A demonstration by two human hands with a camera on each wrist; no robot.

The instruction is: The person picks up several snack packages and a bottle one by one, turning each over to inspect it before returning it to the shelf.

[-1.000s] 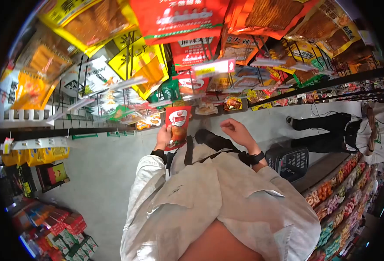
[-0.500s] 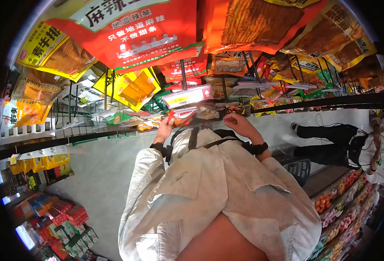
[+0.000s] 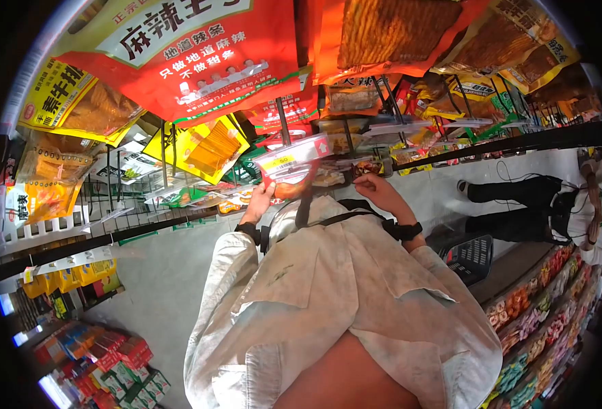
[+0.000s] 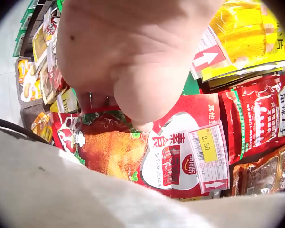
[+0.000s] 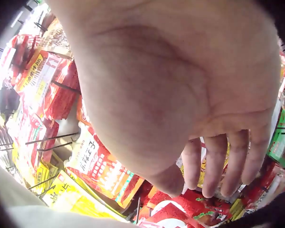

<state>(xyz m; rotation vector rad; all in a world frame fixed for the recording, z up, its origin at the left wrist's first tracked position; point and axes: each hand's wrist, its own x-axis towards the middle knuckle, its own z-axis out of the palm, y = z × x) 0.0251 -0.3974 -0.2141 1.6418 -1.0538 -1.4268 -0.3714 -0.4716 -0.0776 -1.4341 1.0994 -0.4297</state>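
In the head view my left hand (image 3: 259,200) grips the edge of a red snack packet (image 3: 293,188) at the front of the hanging rack, partly hidden behind a price tag (image 3: 291,161). The left wrist view shows the packet's front (image 4: 111,149) with a picture of browned food, and my thumb lying on it. My right hand (image 3: 381,193) hovers to the right of the packet, holding nothing, its fingers loosely bent. In the right wrist view its fingers (image 5: 214,166) hang in front of red packets (image 5: 173,213) on the rack.
Large bags, such as a red one (image 3: 199,68) and an orange one (image 3: 393,34), hang from hooks above my hands. A dark shelf rail (image 3: 492,145) runs across the right. A shopping basket (image 3: 469,259) and another person's legs (image 3: 512,201) are at the right.
My left hand has moved the red packet up and forward to the rack, behind the price tag. My right hand has shifted slightly toward the rack. The hanging bags appear larger in the head view.
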